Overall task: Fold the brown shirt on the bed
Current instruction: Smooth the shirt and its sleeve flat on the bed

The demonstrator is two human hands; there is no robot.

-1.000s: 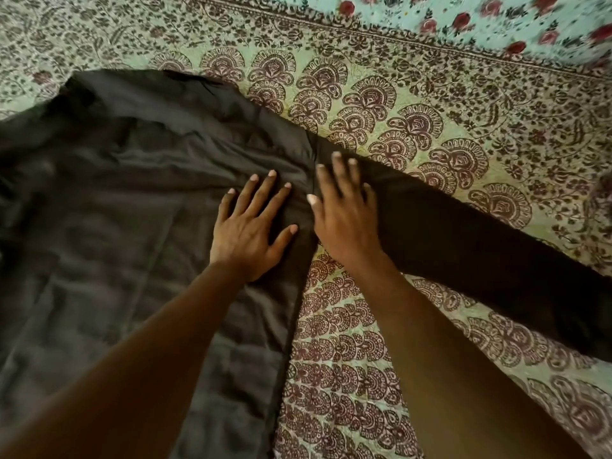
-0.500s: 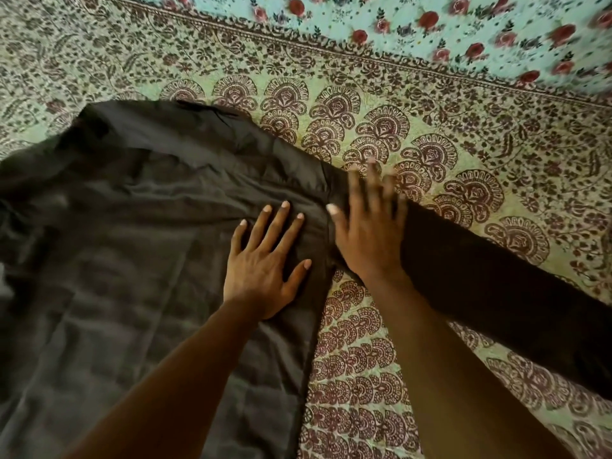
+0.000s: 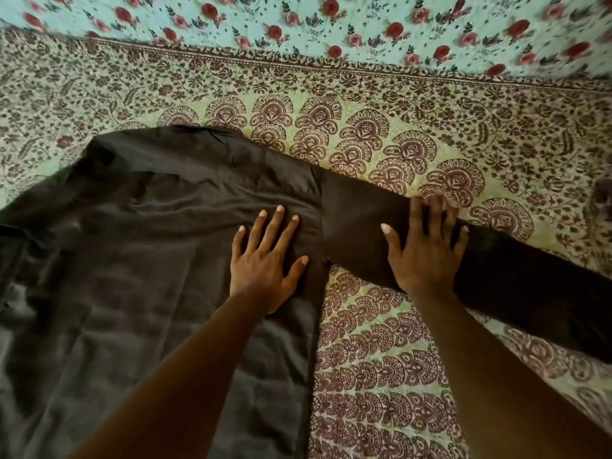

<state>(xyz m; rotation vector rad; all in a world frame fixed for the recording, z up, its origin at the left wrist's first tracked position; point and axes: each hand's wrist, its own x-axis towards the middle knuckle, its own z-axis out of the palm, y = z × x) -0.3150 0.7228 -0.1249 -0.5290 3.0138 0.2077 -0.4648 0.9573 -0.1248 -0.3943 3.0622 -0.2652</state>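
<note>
The brown shirt (image 3: 132, 260) lies spread flat over the left half of the bed, its body wrinkled and its collar end toward the far side. Its right sleeve (image 3: 516, 279) stretches out to the right and runs off the frame's edge. My left hand (image 3: 265, 263) presses flat on the shirt's body just left of the shoulder seam, fingers spread. My right hand (image 3: 427, 250) lies flat on the sleeve, fingers straight and reaching past its far edge onto the bedsheet.
A green bedsheet with maroon paisley print (image 3: 381, 376) covers the bed under and to the right of the shirt. A turquoise cloth with red roses (image 3: 331, 24) runs along the far side.
My right hand has slid to the right along the sleeve, away from the shoulder seam. My left hand stays pressed on the shirt's body. The view has tilted up, showing more of the rose cloth.
</note>
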